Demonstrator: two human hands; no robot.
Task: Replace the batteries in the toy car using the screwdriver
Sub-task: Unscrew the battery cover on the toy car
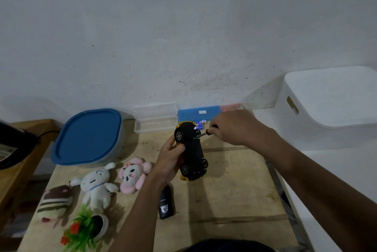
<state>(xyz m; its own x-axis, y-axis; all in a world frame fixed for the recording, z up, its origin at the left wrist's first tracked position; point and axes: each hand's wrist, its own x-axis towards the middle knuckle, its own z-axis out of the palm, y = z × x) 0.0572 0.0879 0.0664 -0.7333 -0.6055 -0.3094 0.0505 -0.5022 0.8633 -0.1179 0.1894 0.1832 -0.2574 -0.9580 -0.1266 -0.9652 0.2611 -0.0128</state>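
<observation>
The yellow toy car (191, 150) is turned over, its black underside and wheels facing me. My left hand (170, 160) grips its left side and holds it above the wooden table (224, 200). My right hand (234, 127) is closed on the dark handle of a screwdriver (202, 134). The metal tip touches the underside near the far wheels. A blue and white pack of batteries (201, 124) lies just behind the car, partly hidden.
Behind the car sit an open clear case (155, 119) and a blue case (199, 113). A blue-lidded container (87, 137) stands at the left. Plush toys (98, 186), a tipped plant pot (87, 229) and a black bottle (166, 204) lie near me. A white bin (330, 100) is at the right.
</observation>
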